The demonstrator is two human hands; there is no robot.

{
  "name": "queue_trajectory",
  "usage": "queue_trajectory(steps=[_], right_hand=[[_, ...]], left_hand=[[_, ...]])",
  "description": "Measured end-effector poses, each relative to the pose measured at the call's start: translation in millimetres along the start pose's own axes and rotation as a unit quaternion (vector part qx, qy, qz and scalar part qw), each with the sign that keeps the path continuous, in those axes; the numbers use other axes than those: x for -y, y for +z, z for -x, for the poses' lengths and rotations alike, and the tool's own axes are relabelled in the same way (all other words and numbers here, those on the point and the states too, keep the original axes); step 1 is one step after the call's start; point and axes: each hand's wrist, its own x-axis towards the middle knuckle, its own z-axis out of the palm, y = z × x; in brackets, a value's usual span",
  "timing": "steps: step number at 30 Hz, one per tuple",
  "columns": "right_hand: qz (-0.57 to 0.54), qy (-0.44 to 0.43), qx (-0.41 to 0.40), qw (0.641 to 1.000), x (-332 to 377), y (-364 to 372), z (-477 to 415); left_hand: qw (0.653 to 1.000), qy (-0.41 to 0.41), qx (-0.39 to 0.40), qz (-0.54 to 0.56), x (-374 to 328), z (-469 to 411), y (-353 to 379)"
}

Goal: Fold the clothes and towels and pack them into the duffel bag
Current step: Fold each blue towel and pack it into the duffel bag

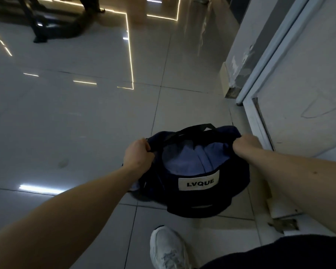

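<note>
1. Duffel bag point(208, 199) front and centre: navy, white "LVQUE" label point(199, 181) facing me, low over the tiled floor point(76, 123), just ahead of my white sneaker point(167, 247).
2. My left hand point(138, 154) is curled round the bag's left rim, fingers wrapped on the fabric.
3. My right hand point(244, 143) grips the right rim, and the mouth gapes between the two hands.
4. Black carry strap point(194, 131) arches over the far edge.
5. Lighter blue fabric point(184, 162) shows inside; lining or packed cloth, I cannot tell.
6. White door frame point(260, 117) stands near the bag's right side.
</note>
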Motion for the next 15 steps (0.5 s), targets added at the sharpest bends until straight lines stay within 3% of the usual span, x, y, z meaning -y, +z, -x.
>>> queue_trajectory(steps=[6, 11, 15], right_hand=[[-0.042, -0.043, 0.004, 0.998, 56.1, -9.1, 16.4], [-0.038, -0.147, 0.045, 0.987, 113.4, 9.3, 17.2], [-0.012, -0.181, 0.065, 0.981, 153.9, 36.9, 15.6]], left_hand=[[0.999, -0.024, -0.033, -0.005, 15.2, 22.5, -47.0], [0.992, -0.105, -0.057, 0.038, 44.5, 27.8, -54.3], [0.986, -0.143, -0.062, 0.052, 62.7, 29.7, -53.0]])
